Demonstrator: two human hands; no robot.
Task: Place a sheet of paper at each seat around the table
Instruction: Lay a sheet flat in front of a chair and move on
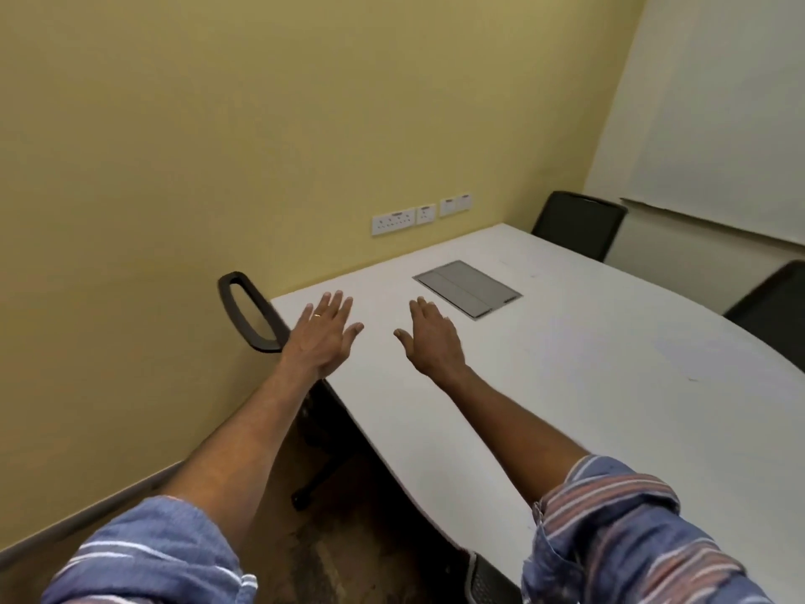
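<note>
Not much room on the left: the white table (566, 385) has its curved left edge running close along the yellow wall (261, 124), with only a narrow strip of floor between, and a chair armrest (244, 311) pokes up right at that edge. The far chair (577, 224) and the right chair (771, 311) sit tucked against the table's other side, and a near chair (488, 577) peeks out below us.

Our left hand (324, 335) is over the far left corner and our right hand (431, 342) is just beside the grey hatch panel (466, 287). Both are palm down, fingers straight and close together, thumbs out toward each other, holding nothing. We can't tell if they touch the top.

We can't tell where the paper is. The wall sockets (394, 221) are too small to read.
</note>
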